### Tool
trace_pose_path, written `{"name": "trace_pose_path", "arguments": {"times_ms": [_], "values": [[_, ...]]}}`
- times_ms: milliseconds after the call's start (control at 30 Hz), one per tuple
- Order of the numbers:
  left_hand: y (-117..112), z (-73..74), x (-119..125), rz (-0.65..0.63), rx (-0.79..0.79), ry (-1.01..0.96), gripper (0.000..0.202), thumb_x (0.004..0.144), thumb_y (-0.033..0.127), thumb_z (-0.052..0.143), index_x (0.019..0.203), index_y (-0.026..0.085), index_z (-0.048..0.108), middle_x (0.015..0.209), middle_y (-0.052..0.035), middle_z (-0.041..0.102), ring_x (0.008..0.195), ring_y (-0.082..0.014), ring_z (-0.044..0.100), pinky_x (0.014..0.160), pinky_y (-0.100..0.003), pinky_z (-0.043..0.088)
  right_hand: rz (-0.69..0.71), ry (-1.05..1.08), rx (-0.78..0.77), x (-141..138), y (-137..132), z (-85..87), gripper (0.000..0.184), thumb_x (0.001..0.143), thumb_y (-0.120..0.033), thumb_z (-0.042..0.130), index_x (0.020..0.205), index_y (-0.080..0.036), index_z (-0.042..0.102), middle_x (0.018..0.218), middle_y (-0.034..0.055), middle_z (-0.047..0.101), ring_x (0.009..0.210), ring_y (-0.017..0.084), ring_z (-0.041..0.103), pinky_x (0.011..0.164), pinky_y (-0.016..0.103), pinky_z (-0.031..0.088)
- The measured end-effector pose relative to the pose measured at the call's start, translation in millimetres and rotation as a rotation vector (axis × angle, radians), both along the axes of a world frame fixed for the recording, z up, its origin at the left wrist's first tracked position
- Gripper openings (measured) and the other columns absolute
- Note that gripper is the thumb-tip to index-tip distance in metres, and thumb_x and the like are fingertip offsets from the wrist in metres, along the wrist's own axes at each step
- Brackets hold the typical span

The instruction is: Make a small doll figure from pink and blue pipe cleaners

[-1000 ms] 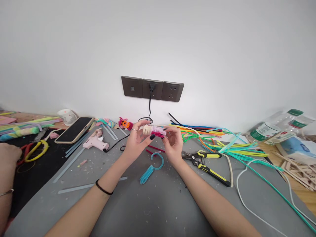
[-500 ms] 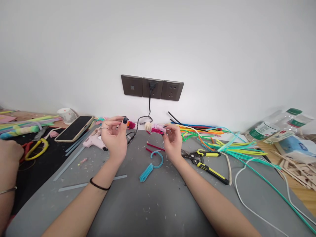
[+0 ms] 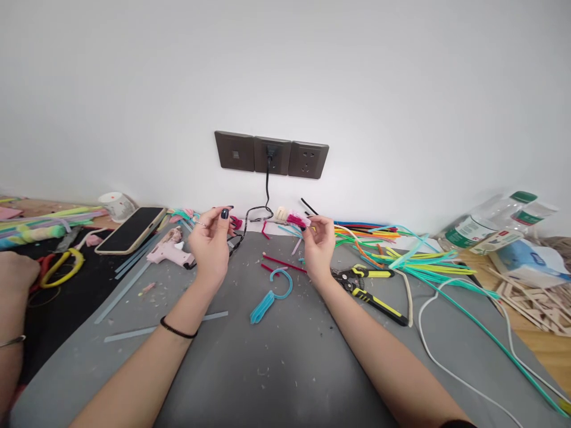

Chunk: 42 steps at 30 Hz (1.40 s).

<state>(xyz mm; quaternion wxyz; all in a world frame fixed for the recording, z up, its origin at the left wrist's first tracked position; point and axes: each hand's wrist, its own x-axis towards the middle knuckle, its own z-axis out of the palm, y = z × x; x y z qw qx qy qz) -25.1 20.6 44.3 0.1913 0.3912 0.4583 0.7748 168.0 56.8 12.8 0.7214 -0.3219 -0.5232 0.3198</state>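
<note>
My right hand [image 3: 320, 245] pinches a small fuzzy pipe-cleaner piece [image 3: 296, 219], magenta and pale pink with a cream coiled end, held up near the wall. To its left is my left hand [image 3: 212, 241], thumb and fingers brought together; whatever is between them is too small or hidden to make out. Below and between the hands lies a blue pipe-cleaner shape [image 3: 263, 306] with a hooked end. Dark red pipe-cleaner pieces [image 3: 284, 261] rest just beyond it. Beside my left hand sits a pale pink glue gun [image 3: 169, 252].
Wire strippers [image 3: 375, 297] with yellow-black handles and a bundle of coloured pipe cleaners [image 3: 428, 264] lie right. A phone [image 3: 131, 230], yellow-handled scissors [image 3: 65, 267] and another person's hand [image 3: 18, 273] are left. Plastic bottles [image 3: 473, 230] lean at the far right.
My right hand has moved slightly right and up with the pipe-cleaner piece, showing more of its magenta part. My left hand has shifted a little and stays pinched. The view has tilted slightly.
</note>
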Motion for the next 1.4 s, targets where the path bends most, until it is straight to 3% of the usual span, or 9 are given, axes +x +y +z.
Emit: {"name": "trace_pose_path", "arguments": {"times_ms": [233,400,467,667,867,1033,1167,1300,1400], "values": [[-5,8.2,6,-0.302,0.015,-0.136,0.044,0.082,0.059,0.075,0.078,0.02,0.055,0.086,-0.0049,0.07,0.061,-0.0116,0.063,0.048,-0.021,0.045,0.038,-0.014,0.045,-3,-3,1.2,0.02,0.088,-0.031,0.07,0.101,-0.023,0.056,0.103,0.0053,0.063,0.096,0.017,0.063,0.087,0.032,0.057],[-8,8.7,8,-0.529,-0.148,-0.081,0.047,0.076,0.055,0.081,0.086,0.025,0.047,0.048,0.0109,0.046,0.036,-0.0082,0.036,0.037,-0.019,0.026,0.049,-0.05,0.092,-5,-5,0.9,0.016,0.09,-0.029,0.067,0.101,-0.023,0.057,0.103,0.0054,0.062,0.097,0.017,0.062,0.087,0.031,0.057],[-7,4.9,9,-0.53,-0.233,0.059,0.042,0.076,0.053,0.08,0.09,0.024,0.055,0.045,0.0127,0.037,0.037,-0.008,0.03,0.04,-0.02,0.023,0.052,-0.062,0.099,-5,-6,1.3,0.016,0.09,-0.029,0.067,0.101,-0.023,0.057,0.103,0.0053,0.062,0.097,0.016,0.062,0.087,0.031,0.057],[-9,0.5,10,-0.545,-0.357,0.504,0.036,0.078,0.055,0.076,0.072,0.02,0.069,0.053,0.0028,0.048,0.049,-0.012,0.041,0.048,-0.025,0.03,0.062,-0.072,0.101,-5,-7,2.6,0.014,0.09,-0.028,0.066,0.101,-0.023,0.058,0.102,0.0054,0.062,0.097,0.017,0.063,0.087,0.032,0.057],[-11,15.9,8,-0.591,-0.109,0.049,0.045,0.07,0.06,0.083,0.07,0.022,0.058,0.089,-0.0073,0.065,0.061,-0.0142,0.054,0.045,-0.026,0.041,0.069,-0.112,0.088,-6,-7,0.8,0.013,0.09,-0.028,0.064,0.101,-0.023,0.058,0.101,0.005,0.062,0.096,0.017,0.062,0.086,0.032,0.057],[-10,24.0,0,-0.689,-0.035,-0.224,0.052,0.068,0.054,0.087,0.064,0.023,0.046,0.061,0.0013,0.044,0.056,-0.0131,0.046,0.051,-0.028,0.045,0.08,-0.102,0.082,-6,-5,-1.2,0.012,0.09,-0.024,0.062,0.101,-0.023,0.058,0.1,0.0045,0.061,0.096,0.016,0.062,0.086,0.031,0.057],[-2,17.7,-4,-0.612,-0.048,-0.284,0.041,0.067,0.042,0.089,0.071,0.022,0.054,0.054,0.0075,0.031,0.048,-0.0088,0.036,0.045,-0.023,0.035,0.071,-0.052,0.064,-6,-4,-0.7,0.014,0.089,-0.024,0.063,0.101,-0.022,0.057,0.102,0.0049,0.061,0.097,0.016,0.062,0.086,0.031,0.057],[2,5.4,-1,-0.473,-0.252,-0.198,0.049,0.063,0.044,0.088,0.098,0.021,0.063,0.054,0.007,0.049,0.044,-0.0112,0.051,0.037,-0.021,0.024,0.062,-0.045,0.07,-5,-5,1.6,0.015,0.089,-0.025,0.064,0.101,-0.023,0.056,0.103,0.0053,0.062,0.098,0.016,0.062,0.087,0.031,0.056],[2,-1.0,2,-0.455,-0.368,-0.101,0.048,0.063,0.052,0.086,0.087,0.019,0.06,0.062,-0.0004,0.066,0.044,-0.0136,0.059,0.037,-0.021,0.03,0.081,-0.05,0.095,-5,-6,2.8,0.015,0.089,-0.027,0.065,0.1,-0.023,0.056,0.104,0.0058,0.062,0.098,0.016,0.062,0.087,0.031,0.057]]}}
